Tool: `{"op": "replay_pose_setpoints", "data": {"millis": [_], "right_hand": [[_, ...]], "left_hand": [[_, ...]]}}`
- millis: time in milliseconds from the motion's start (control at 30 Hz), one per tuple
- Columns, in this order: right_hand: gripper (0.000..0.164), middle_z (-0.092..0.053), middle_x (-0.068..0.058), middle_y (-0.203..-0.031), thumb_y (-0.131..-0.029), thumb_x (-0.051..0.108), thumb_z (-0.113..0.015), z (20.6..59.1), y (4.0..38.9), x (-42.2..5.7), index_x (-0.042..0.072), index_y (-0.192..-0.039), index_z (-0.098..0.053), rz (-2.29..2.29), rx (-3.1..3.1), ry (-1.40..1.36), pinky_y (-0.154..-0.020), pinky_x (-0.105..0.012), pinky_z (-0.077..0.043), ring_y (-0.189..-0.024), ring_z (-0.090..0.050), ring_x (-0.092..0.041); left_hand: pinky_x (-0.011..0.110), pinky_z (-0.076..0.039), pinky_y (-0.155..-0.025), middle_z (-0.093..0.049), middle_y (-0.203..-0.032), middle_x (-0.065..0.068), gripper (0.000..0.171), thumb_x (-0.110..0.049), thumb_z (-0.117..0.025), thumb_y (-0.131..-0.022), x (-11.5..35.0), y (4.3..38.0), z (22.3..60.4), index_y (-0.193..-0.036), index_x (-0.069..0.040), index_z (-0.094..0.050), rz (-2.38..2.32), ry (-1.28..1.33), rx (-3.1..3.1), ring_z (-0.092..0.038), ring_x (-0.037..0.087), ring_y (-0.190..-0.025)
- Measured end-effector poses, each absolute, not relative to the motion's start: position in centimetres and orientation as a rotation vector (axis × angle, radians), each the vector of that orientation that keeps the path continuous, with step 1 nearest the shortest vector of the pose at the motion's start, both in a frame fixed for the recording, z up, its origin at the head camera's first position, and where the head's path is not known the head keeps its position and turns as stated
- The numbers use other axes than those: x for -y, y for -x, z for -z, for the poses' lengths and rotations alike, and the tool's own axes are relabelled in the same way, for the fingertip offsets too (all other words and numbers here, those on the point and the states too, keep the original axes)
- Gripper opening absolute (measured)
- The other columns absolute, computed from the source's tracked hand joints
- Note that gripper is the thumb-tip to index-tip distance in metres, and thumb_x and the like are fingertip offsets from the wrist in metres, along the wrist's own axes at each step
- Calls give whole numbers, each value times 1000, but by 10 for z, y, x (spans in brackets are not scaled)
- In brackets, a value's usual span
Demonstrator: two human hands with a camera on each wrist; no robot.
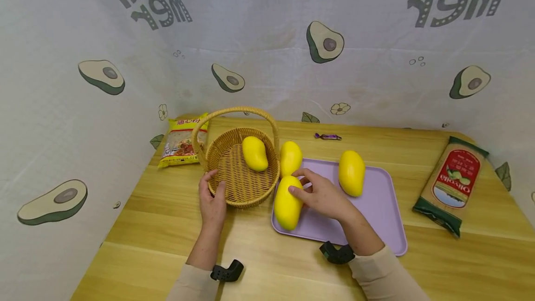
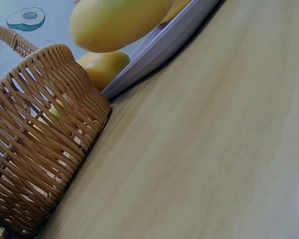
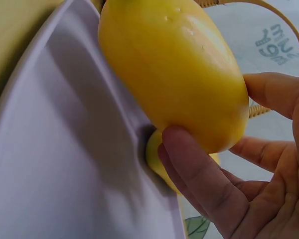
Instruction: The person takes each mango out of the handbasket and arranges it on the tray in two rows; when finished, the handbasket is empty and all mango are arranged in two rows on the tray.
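A yellow mango (image 1: 287, 204) is held by its far end in my right hand (image 1: 323, 195), thumb on one side and fingers on the other. In the right wrist view this mango (image 3: 174, 74) is raised over the tray. My left hand (image 1: 213, 206) grips the near left rim of a wicker basket (image 1: 234, 202), thumb over the inside. One mango (image 1: 255, 153) lies within the basket. Another mango (image 1: 290, 158) sits between the basket and the purple tray's (image 1: 376, 217) far left corner. A further mango (image 1: 351, 173) rests on the tray's far edge.
Behind the basket's left side lies a yellow food packet (image 1: 179, 143). A purple-wrapped candy (image 1: 328, 137) is near the back edge. To the right of the tray is a brown and red Olivoilà package (image 1: 453, 182). A printed curtain (image 1: 267, 68) hangs behind the table.
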State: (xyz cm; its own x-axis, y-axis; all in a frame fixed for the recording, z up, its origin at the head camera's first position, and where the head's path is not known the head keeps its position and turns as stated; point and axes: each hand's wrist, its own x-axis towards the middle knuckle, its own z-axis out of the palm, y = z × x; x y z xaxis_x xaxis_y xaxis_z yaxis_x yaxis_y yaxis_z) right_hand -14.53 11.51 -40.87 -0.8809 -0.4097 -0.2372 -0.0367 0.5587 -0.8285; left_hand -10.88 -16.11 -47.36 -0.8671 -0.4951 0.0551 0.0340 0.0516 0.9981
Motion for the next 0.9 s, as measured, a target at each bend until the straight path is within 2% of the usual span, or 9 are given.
{"op": "replay_pose_setpoints", "data": {"millis": [500,900], "right_hand": [[42,-64,-17,-118,-99,36,-66,420,143,-105,15,-134,-55,1249,-2383,344,-65,-32,-57,-83,-65,-18],[38,-66,-15,-117,-100,36,-65,424,143,-102,16,-131,-57,1212,-2417,336,-64,-30,-57,-85,-65,-17]], "left_hand": [[52,-18,-125,-37,-158,15,39,-7,-55,-100,161,107,473,-137,0,-50,1859,-460,1970,-27,30,-153],[51,-19,-124,-36,-158,13,37,-7,-54,-101,161,107,474,-137,-1,-50,1865,-459,1975,-27,28,-152]]}}
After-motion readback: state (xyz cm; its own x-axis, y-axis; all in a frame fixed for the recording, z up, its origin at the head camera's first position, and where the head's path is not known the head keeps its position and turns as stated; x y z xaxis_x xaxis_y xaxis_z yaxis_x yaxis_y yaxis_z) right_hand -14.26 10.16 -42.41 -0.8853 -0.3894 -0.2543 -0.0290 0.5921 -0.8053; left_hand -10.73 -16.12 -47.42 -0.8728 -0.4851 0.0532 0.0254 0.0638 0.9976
